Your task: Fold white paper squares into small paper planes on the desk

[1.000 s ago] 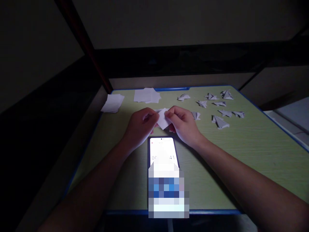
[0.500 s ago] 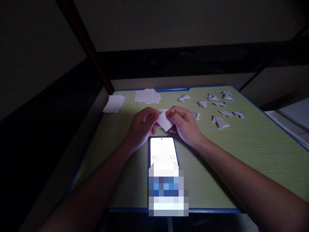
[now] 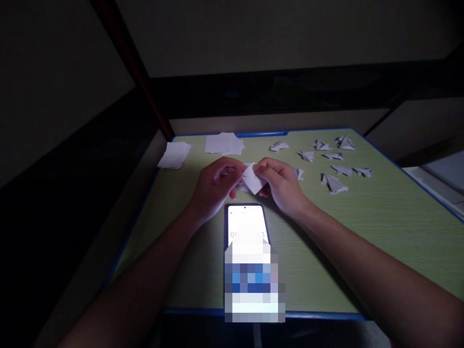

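A small sheet of white folded paper is held up between my hands above the table, one corner pointing down. My left hand pinches its left side between thumb and curled fingers. On the right side, my right hand grips it with the thumb on top and the fingers behind. Below both hands lies a lit phone showing large digits, its lower part blurred out. Just past my right hand, a folded paper piece is partly hidden.
Several folded paper figures lie spread over the right back of the green table, which has a blue rim. Two stacks of white paper sit at the back left: one stack near the edge, another stack farther right.
The paper has turned slightly between my hands, its lower corner now farther right. My left thumb has shifted along its edge. The whole view has moved a little.
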Demonstrator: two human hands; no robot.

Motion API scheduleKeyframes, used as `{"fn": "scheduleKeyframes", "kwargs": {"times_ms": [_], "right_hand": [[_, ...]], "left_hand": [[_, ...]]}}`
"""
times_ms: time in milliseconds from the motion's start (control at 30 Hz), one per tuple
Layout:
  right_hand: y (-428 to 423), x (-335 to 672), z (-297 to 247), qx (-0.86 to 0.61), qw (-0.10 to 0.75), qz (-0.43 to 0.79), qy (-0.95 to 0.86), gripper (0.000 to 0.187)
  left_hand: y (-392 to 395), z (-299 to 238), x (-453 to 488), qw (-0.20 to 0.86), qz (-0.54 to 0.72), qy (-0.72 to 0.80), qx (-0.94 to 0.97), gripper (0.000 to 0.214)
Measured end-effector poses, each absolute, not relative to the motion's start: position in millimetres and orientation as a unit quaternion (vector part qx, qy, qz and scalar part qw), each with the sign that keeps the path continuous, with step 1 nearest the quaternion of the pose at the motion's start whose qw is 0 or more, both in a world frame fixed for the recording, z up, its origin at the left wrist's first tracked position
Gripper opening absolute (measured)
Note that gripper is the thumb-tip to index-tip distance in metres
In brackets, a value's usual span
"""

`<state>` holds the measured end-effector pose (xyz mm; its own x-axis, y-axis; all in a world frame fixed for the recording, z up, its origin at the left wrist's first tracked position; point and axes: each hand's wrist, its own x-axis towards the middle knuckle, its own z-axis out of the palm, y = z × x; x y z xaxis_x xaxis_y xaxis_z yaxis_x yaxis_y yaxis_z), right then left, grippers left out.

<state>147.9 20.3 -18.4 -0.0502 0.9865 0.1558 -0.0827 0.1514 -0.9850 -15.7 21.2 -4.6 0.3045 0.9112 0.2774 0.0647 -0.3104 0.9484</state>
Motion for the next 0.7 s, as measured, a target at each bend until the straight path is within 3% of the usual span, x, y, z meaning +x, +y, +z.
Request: {"fn": "scheduleKeyframes", "kwargs": {"times_ms": [700], "right_hand": [[21.0, 149.3, -18.1, -0.440, 0.535, 0.473, -0.544, 0.026]], "left_hand": [[19.1, -5.8, -14.4, 0.422, 0.457, 0.375, 0.687, 0.013]]}}
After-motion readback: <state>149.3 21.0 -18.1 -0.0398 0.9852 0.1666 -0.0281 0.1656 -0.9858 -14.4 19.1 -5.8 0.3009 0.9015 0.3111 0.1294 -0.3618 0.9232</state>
